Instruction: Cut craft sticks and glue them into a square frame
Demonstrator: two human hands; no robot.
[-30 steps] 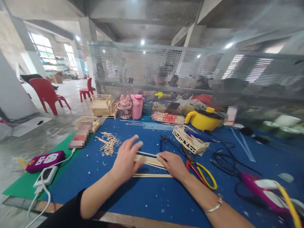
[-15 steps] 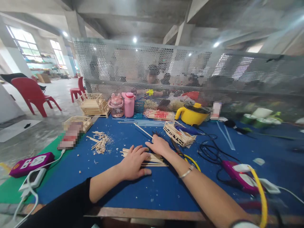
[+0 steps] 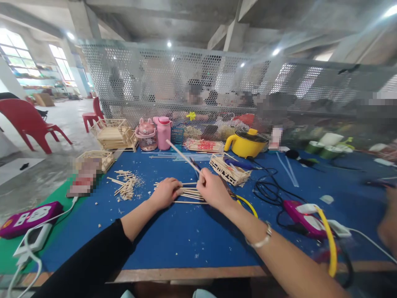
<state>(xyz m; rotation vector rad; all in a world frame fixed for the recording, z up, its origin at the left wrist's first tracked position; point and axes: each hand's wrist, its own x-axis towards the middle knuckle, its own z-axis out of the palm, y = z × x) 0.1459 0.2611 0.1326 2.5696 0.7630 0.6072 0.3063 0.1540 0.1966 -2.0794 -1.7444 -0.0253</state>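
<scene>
In the head view, my right hand [image 3: 214,189] is closed around a thin wooden stick [image 3: 181,153], which slants up and to the left out of the fist. My left hand [image 3: 166,193] lies on a small bundle of wooden sticks [image 3: 191,193], its fingers curled and pressed together over them. The bundle lies flat on the blue table mat, with ends showing on both sides of the left hand. Behind the right hand, a dark pointed tool [image 3: 194,164] is partly hidden. A yellow curved handle [image 3: 249,205] shows by the right wrist.
Short stick offcuts [image 3: 125,185] lie left on the blue mat [image 3: 161,244]. A stick-built frame [image 3: 230,170], yellow pot [image 3: 248,145], pink jug [image 3: 164,134] and black cable [image 3: 268,190] are beyond. A purple power strip [image 3: 305,221] and another person's blurred arm [image 3: 389,219] are right.
My left hand's spread fingers have drawn together over the sticks. My right hand has lifted its stick, now bigger and steeper in view. A person's arm has appeared at right.
</scene>
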